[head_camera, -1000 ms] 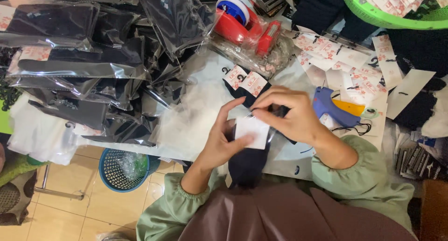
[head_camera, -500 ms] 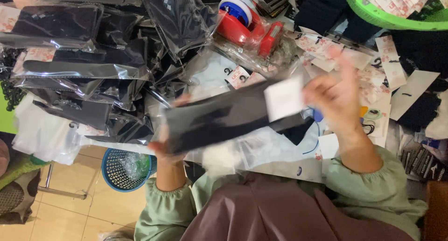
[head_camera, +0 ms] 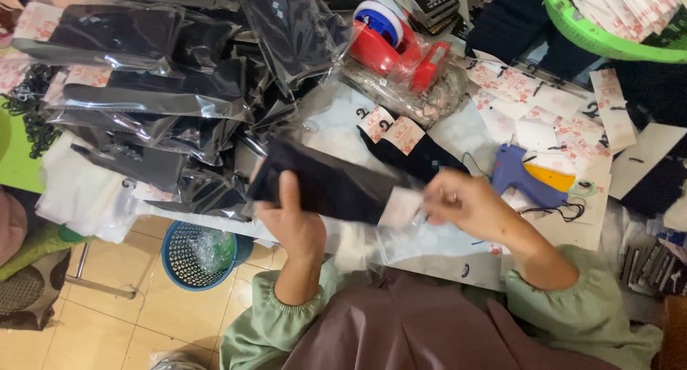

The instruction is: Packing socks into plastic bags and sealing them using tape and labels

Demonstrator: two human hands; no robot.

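The left hand (head_camera: 295, 223) grips one end of a folded black fabric piece with a white card label (head_camera: 330, 184), thumb pressed across its top, while the right hand (head_camera: 465, 204) pinches the labelled end (blurred). The fabric hangs just left of the blue tagging gun (head_camera: 521, 177); a red tape dispenser (head_camera: 390, 44) sits up and left of that gun, and a blue mesh basket (head_camera: 199, 254) lies well down-left on the floor.
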